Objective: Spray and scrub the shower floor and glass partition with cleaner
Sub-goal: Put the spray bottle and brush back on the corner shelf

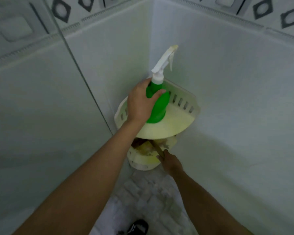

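- Two hands are at work in the shower corner, and at 9 o'clock the glass partition (63, 41) runs up past your left arm.
- Your left hand (139, 102) is wrapped around the shoulder of the green spray bottle (158, 106), which stands upright on the upper corner shelf (176, 119); its white trigger head points toward 1 o'clock.
- Your right hand (170, 161), at 5 o'clock of the bottle, pinches a thin brown handle (159, 150) rising from the lower shelf (143, 161).
- At 6 o'clock the tiled shower floor (148, 194) shows between your forearms.
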